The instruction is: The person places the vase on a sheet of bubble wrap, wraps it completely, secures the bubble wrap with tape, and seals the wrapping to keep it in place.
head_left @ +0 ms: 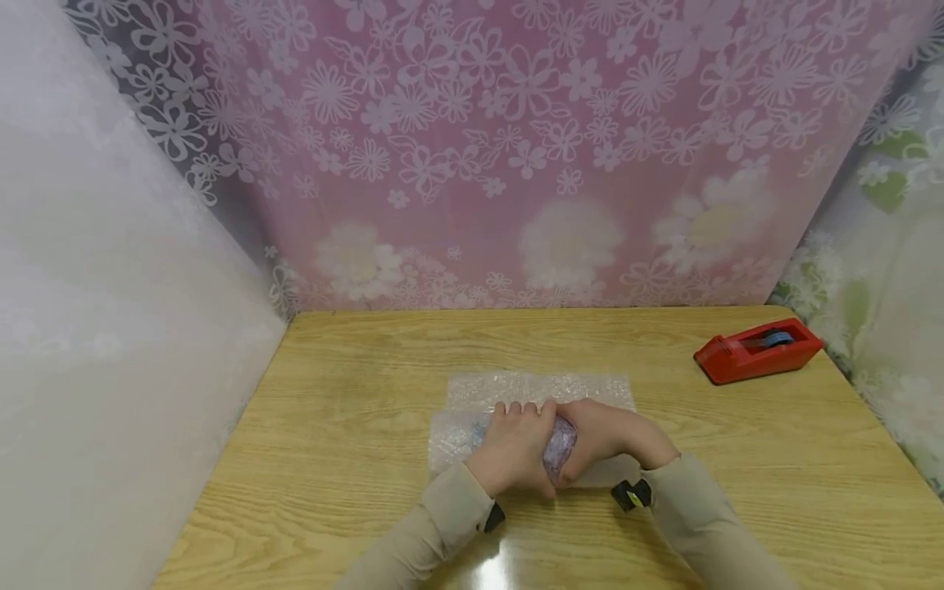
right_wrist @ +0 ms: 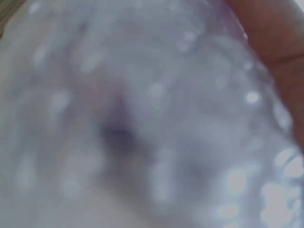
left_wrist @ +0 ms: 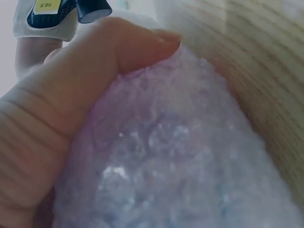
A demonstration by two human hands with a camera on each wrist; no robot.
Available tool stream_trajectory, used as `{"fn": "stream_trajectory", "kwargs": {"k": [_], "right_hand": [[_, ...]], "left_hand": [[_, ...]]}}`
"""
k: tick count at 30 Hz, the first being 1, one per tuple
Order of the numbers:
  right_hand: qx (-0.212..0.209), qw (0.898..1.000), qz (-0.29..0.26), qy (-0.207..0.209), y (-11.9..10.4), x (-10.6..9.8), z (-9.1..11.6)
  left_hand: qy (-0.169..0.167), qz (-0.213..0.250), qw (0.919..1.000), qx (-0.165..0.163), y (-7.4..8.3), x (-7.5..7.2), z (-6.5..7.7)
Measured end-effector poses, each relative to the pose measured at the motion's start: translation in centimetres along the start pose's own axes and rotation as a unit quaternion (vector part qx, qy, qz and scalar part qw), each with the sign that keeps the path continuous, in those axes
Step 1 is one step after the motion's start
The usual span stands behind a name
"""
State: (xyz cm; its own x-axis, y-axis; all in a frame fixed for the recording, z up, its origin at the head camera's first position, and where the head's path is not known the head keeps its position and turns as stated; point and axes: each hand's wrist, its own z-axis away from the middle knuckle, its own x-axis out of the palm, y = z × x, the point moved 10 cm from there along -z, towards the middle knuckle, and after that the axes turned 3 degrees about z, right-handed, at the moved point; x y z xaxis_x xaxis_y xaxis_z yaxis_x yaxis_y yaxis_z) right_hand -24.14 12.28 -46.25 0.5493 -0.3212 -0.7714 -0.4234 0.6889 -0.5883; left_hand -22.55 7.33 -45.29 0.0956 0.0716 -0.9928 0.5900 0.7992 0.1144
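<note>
A purplish object wrapped in clear bubble wrap (head_left: 560, 447) lies near the front middle of the table, between both hands. My left hand (head_left: 516, 447) curls over its left part, knuckles up. From the other side my right hand (head_left: 599, 434) grips it, thumb and fingers spread around the bundle. In the left wrist view the left thumb (left_wrist: 109, 52) presses on the bubbly surface of the wrap (left_wrist: 166, 152). Blurred wrap (right_wrist: 142, 71) fills the right wrist view, with part of the palm at its right edge. The object inside is hidden by the layers.
More of the bubble wrap sheet (head_left: 531, 385) spreads flat behind and beside the hands. A red tape dispenser (head_left: 760, 352) with a blue roll stands at the back right of the wooden table (head_left: 354, 385). Floral curtains (head_left: 516, 164) hang behind and at both sides.
</note>
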Motion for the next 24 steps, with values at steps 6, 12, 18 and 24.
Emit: {"fn": "stream_trajectory", "kwargs": {"k": [6,12,18,24], "right_hand": [[0.005,1.0,-0.011,-0.014,0.5,0.0,-0.3],[0.019,0.999,-0.026,-0.019,0.7,0.2,-0.3],[0.042,0.999,-0.011,0.005,0.6,-0.2,0.3],[0.054,0.99,0.105,0.074,-1.0,-1.1,1.3]], "left_hand": [[-0.031,0.033,0.999,0.004,-0.4,0.4,-0.4],[-0.052,0.041,0.9978,0.006,-0.4,0.8,-0.7],[-0.067,0.047,0.9966,0.003,-0.5,1.0,-0.9],[-0.082,0.055,0.9951,-0.01,-0.7,1.2,-1.2]]}}
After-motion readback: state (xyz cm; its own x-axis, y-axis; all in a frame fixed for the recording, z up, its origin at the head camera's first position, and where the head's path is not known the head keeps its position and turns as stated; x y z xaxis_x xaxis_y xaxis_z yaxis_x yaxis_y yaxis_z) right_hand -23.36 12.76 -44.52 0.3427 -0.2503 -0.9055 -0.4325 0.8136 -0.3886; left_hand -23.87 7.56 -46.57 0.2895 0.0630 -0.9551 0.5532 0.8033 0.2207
